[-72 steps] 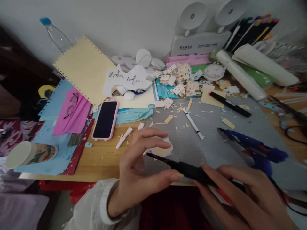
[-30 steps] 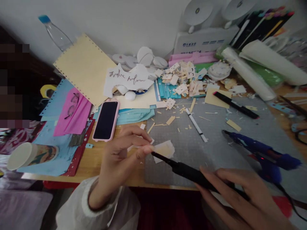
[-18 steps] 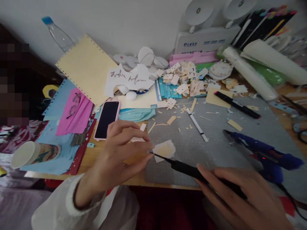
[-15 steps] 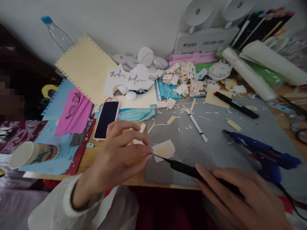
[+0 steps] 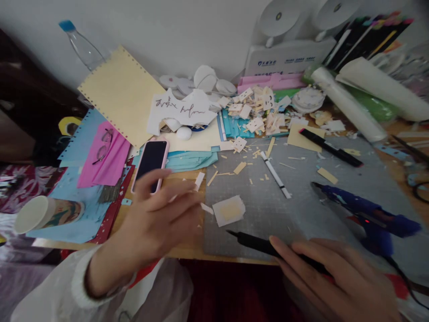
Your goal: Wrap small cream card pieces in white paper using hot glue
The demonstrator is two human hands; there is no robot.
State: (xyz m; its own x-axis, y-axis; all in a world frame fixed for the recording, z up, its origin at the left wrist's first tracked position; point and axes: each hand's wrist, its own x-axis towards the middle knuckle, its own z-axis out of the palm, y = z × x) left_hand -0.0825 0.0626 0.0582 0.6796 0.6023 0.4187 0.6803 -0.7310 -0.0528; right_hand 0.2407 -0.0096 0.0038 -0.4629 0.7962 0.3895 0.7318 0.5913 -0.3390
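My left hand (image 5: 157,219) is blurred by motion, its fingers spread with nothing seen between them, over the wooden table edge beside the phone. In my right hand (image 5: 338,273) is a pair of slim black tweezers (image 5: 254,243), with the dark pointed tip directed left over the grey cutting mat (image 5: 301,179). Just beyond that tip lies a small white paper piece (image 5: 219,217) with a pale yellow rectangle (image 5: 231,210) on it. A narrow white scrap (image 5: 207,208) rests at its left edge.
A blue glue gun (image 5: 365,210) with a red light lies at right. A white pen (image 5: 275,174) and a black marker (image 5: 330,146) are on the mat. Small paper figures (image 5: 256,123) pile up behind. At left are a pink-cased phone (image 5: 150,163) and a tipped paper cup (image 5: 50,213).
My left hand has moved left and away from the tweezers' tip. The tip has shifted right and down. A narrow white scrap now shows beside the white paper piece.
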